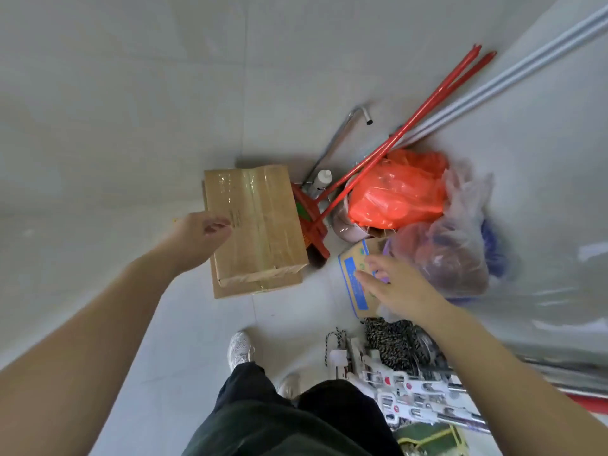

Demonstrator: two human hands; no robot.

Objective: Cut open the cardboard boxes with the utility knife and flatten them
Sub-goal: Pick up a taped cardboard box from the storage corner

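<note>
In the head view, two taped cardboard boxes (pixel 256 225) are stacked on the floor (pixel 98 126) against the wall, beside a red broom (pixel 312 225), probably stored there for cutting. The left hand (pixel 200 233) is loosely curled and holds nothing, its fingertips at the top box's left edge. The right hand (pixel 394 284) is spread wide and empty over a blue-printed carton (pixel 353 284), right of the stack. No utility knife is seen.
</note>
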